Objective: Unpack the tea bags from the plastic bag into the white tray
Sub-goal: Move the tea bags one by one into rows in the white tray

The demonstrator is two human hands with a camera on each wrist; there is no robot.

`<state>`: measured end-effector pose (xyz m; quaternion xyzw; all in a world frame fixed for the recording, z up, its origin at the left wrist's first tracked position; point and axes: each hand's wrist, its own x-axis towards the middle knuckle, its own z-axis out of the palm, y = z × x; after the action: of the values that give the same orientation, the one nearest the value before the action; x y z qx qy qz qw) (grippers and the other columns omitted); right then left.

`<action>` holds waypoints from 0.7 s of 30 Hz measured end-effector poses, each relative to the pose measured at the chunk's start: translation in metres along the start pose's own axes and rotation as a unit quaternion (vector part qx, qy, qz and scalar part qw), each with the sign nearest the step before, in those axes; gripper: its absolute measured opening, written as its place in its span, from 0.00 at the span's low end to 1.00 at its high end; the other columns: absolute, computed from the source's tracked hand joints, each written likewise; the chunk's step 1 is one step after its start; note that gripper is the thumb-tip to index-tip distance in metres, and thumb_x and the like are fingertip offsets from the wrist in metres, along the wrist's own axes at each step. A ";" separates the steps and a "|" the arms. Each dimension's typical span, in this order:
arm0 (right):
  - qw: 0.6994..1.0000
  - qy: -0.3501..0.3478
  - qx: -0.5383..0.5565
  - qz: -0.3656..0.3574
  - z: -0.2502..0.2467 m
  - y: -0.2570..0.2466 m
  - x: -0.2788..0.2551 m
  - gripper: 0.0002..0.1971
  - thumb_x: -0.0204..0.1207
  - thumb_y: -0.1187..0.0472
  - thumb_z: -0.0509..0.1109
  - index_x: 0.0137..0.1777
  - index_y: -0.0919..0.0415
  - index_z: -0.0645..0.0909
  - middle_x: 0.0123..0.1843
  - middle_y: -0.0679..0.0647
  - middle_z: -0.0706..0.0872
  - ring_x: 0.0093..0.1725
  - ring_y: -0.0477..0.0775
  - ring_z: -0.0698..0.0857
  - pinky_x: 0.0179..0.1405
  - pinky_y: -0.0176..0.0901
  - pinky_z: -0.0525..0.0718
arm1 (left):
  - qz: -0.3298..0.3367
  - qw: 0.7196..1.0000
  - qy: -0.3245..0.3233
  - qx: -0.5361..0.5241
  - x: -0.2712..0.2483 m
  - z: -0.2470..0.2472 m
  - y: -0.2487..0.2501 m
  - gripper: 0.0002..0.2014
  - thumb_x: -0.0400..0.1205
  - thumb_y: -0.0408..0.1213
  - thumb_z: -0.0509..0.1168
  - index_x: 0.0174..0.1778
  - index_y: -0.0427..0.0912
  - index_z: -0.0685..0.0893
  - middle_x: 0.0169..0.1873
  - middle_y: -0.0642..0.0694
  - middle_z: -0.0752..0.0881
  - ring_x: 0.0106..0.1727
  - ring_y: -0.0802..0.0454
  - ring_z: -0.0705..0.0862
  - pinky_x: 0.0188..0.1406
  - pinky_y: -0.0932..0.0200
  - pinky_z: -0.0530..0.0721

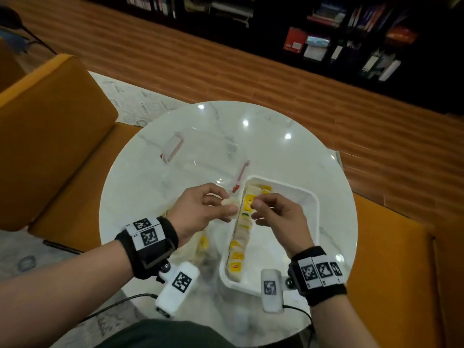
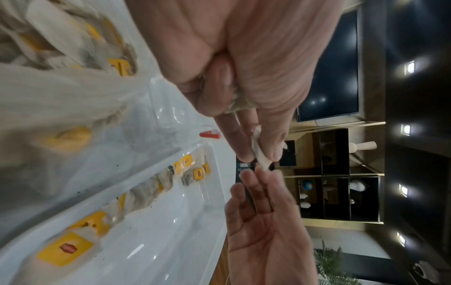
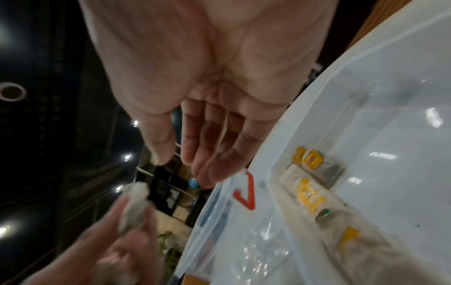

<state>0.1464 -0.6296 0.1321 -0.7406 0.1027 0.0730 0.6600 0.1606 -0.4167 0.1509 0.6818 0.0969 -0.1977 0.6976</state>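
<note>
Left hand point(image 1: 200, 209) pinches one tea bag point(image 2: 260, 154) just left of the white tray point(image 1: 310, 204); right hand point(image 1: 278, 217) empty, fingers loose, above the row of tea bags point(image 1: 241, 227) along the tray's left wall; plastic bag point(image 2: 48, 92) under left wrist

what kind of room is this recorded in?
Likely a home living room or lounge: a round marble table between mustard upholstered seats, wood floor, and dark bookshelves packed with books along the wall.
</note>
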 end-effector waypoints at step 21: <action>0.998 -0.014 0.050 -0.043 -0.024 -0.020 -0.055 0.18 0.72 0.69 0.83 0.60 0.54 0.89 0.47 0.57 0.88 0.40 0.57 0.89 0.44 0.50 0.90 | 0.069 0.994 -0.084 0.015 -0.015 0.048 0.005 0.07 0.77 0.37 0.79 0.47 0.39 0.91 0.38 0.44 0.88 0.32 0.54 0.83 0.19 0.65 0.63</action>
<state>0.0969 -0.6477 0.1674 -0.7090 0.0657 0.0496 0.7004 0.1432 -0.4620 0.1641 0.6785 -0.0127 -0.2068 0.7048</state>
